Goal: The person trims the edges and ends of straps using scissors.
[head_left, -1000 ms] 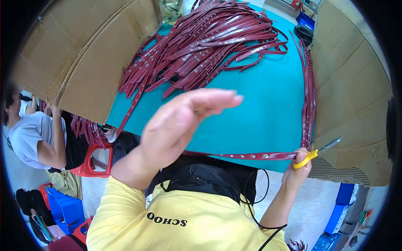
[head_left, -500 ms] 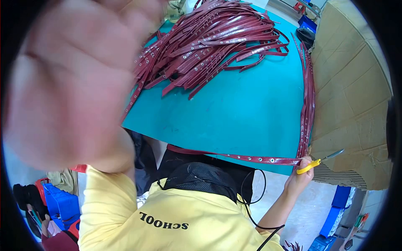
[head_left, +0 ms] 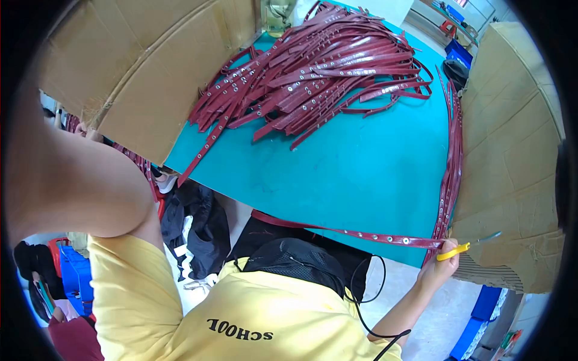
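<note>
My right hand (head_left: 438,275) is closed on the right end of a dark red strap with metal eyelets (head_left: 373,238) and on a yellow-handled tool (head_left: 453,252) whose metal tip points right. The strap stretches left along the near edge of the teal table (head_left: 361,174). My left forearm is raised close to the camera at the left edge, blurred, and its hand is out of view. A large heap of similar red straps (head_left: 325,72) lies on the far part of the table. More straps (head_left: 448,174) lie lengthwise along its right side.
Cardboard walls stand on the left (head_left: 162,90) and right (head_left: 512,144) of the table. A black cable (head_left: 360,308) hangs by my shirt. Dark cloth (head_left: 195,222) is below the table at the left. Part of another person in dark red (head_left: 72,338) shows at the lower left.
My left hand has risen from over the table, past the camera, and out of view to the left. My right hand still holds the strap and tool; the view has shifted slightly.
</note>
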`<state>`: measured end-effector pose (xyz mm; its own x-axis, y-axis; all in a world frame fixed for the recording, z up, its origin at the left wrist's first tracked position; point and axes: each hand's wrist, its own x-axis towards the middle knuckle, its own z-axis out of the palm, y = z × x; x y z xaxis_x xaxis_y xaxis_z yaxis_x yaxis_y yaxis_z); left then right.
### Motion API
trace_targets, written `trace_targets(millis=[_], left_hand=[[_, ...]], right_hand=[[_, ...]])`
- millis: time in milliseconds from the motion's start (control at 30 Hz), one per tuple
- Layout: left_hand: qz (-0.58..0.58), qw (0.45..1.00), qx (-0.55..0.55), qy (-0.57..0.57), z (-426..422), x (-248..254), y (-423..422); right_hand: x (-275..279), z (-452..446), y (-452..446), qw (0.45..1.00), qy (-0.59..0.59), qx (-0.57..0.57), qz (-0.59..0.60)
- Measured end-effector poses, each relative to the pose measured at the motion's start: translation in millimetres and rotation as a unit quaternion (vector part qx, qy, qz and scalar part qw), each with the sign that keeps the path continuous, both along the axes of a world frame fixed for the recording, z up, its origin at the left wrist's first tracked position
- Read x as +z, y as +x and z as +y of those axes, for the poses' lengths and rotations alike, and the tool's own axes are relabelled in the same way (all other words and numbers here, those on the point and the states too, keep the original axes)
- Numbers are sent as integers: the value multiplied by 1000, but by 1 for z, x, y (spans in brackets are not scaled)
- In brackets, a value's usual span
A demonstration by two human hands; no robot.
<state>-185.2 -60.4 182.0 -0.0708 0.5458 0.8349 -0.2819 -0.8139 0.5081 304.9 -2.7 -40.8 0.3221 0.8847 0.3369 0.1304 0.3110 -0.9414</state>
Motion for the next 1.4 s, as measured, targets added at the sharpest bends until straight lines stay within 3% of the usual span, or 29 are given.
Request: trace_targets(millis=[167,233,367,400,500,600,700,733,833,1033,1100,1233,1400], left_hand=[[165,980,67,-89,6,-40,22],[284,926,148,-202,2,-82,27],[353,810,19,-469,-28,-208,41],[307,797,-49,-517,-39,-237,51],[290,777,-120,-546,-57,-283,79],[315,778,-80,-538,-56,-274,89],[326,805,-31,-494,-48,-270,97],[336,817,-14,-470,-43,-269,100],[373,842,29,-389,-28,-259,114],[388,878,107,-260,-7,-249,163],[409,855,119,-295,-2,-243,171],[290,875,73,-382,4,-258,176],[297,866,96,-390,7,-252,170]], right_hand=[[-4,1,33,999,16,-31,7],[3,0,35,997,12,-72,17],[14,1,39,993,9,-112,-33],[10,2,49,994,11,-103,-42],[13,5,35,993,16,-120,5],[17,8,22,992,9,-124,27],[15,8,3,994,-15,-12,108],[12,10,-6,997,-6,30,70],[2,10,-44,1000,-23,12,10],[-10,7,-110,992,-33,119,14],[-6,11,-125,989,-28,135,62],[-14,21,-130,984,-86,118,103],[-27,22,-124,973,-119,152,129]])
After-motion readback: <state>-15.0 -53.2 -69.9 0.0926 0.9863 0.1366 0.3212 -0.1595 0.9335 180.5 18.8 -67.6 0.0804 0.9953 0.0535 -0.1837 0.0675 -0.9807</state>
